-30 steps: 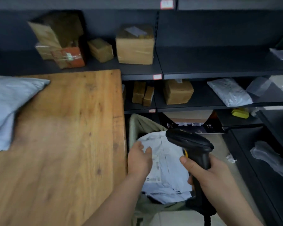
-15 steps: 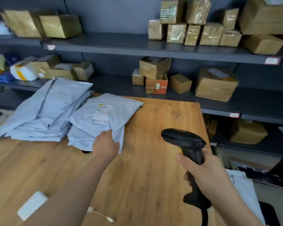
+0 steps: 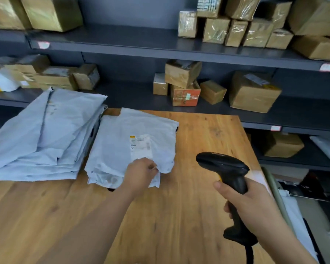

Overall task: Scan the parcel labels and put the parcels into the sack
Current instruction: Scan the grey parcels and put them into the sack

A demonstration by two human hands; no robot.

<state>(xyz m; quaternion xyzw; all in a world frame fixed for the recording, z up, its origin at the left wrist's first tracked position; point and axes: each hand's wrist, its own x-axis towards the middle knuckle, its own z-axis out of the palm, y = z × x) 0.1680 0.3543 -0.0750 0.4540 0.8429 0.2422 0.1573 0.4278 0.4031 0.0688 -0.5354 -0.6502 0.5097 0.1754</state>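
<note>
Grey parcel pile [image 3: 44, 134] left, cardboard boxes [image 3: 254, 92] behind

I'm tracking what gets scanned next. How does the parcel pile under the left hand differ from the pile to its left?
The right pile shows a white label face up; the left pile shows none plainly. The left hand pinches the right pile; nothing touches the left pile. The left pile is wider and more splayed than the right pile. Both are grey bags on the table.

Two bare forearms, bare left hand [image 3: 141, 173], bare right hand [image 3: 250, 202]; short-trimmed thumbnail on the right
</note>
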